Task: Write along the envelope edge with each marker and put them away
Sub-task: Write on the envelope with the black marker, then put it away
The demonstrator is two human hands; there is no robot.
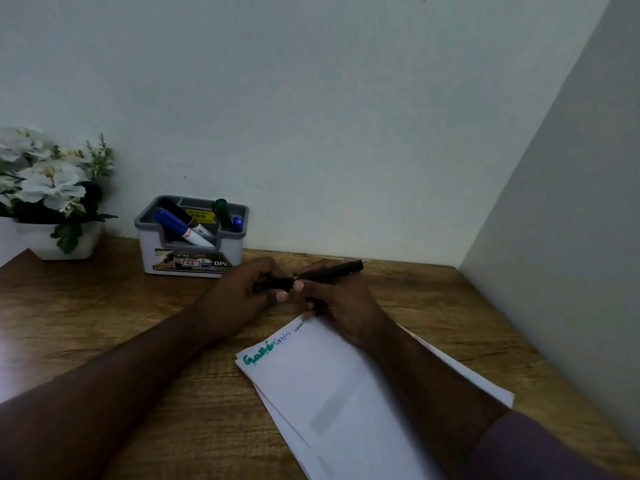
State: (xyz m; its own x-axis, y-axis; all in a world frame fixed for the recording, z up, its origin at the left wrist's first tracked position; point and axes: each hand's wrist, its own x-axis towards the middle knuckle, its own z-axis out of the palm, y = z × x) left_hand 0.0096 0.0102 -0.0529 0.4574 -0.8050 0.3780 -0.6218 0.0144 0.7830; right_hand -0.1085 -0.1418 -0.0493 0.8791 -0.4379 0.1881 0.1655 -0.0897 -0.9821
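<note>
Both hands met over the grainy wooden desk (pixel 104 306), just above the top corner of the white paper envelope (pixel 339 386). The right hand (pixel 343 303) was clamped around a slim black marker (pixel 332 271), its barrel angled up to the right. The left hand (pixel 242 299) curled shut on a dark piece at the marker's near end, possibly the cap; I couldn't tell. Along the envelope's edge ran green lettering, then thinner blue. Behind, a boxy grey-and-white plastic organizer (pixel 192 251) held a blue-capped marker (pixel 176 226), a green one (pixel 222 213) and more. Soft white flowers (pixel 45 174) sat in a squat white pot.
</note>
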